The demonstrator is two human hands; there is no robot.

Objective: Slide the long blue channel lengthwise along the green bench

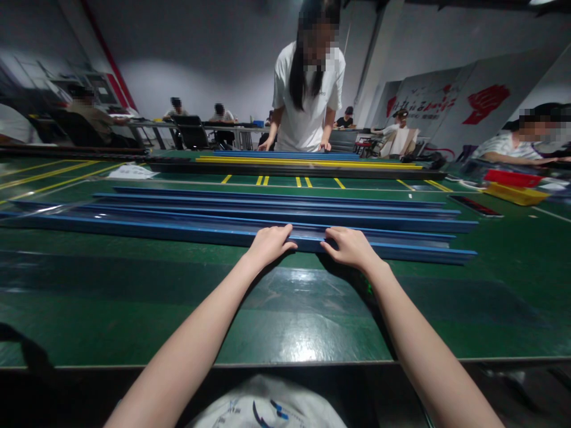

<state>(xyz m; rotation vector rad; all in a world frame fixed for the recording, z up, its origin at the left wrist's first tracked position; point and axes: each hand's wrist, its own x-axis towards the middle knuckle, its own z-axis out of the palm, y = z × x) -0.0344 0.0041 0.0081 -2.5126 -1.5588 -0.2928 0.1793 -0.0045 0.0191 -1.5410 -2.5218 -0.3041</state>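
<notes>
Several long blue channel strips lie side by side across the green table. My left hand [270,242] and my right hand [350,245] both grip the nearest blue channel strip [307,244] near its middle, a short gap between them. On each hand the thumb presses the near wall while the fingers curl over the top edge; the fingertips are partly hidden inside the channel. Just behind it lies another blue channel strip [401,222], roughly parallel. A clear plastic film [303,279] lies flat on the table in front of my hands.
Black and yellow strips [312,163] lie farther back, before a standing co-worker [307,95]. A phone [476,205] and a yellow tray [515,194] are at the right. White paper [131,172] lies at the left. The green table's [178,345] front edge is close to my body.
</notes>
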